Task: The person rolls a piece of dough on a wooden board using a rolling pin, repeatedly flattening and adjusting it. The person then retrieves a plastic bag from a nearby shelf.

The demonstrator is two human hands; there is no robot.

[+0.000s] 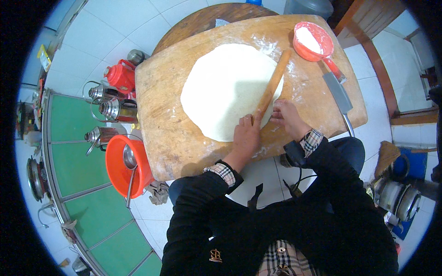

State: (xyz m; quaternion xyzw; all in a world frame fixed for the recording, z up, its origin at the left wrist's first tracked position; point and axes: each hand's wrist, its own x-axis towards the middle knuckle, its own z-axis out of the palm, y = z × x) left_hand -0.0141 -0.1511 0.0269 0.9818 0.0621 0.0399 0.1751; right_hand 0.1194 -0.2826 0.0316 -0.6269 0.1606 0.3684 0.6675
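A large round sheet of dough point(221, 89) lies flat on a wooden board point(162, 145) dusted with flour. Across its right side rests a wooden rolling pin point(272, 82), tilted, its upper end beyond the dough. The near end of the pin is in my left hand point(247, 136), which lies at the dough's lower edge. My right hand point(286, 115) is just right of the pin at the dough's lower right edge, fingers bent; whether they pinch the dough I cannot tell. A red plastic scoop point(312, 41) with flour and a cleaver point(337, 91) lie on the board's right side.
An orange bucket point(115, 165) holding a metal ladle point(130, 157) stands left of the board, below several metal thermos flasks point(119, 109) and a red jug point(121, 77). Green cabinets point(83, 165) line the far left. The cleaver's handle reaches over the board's near edge.
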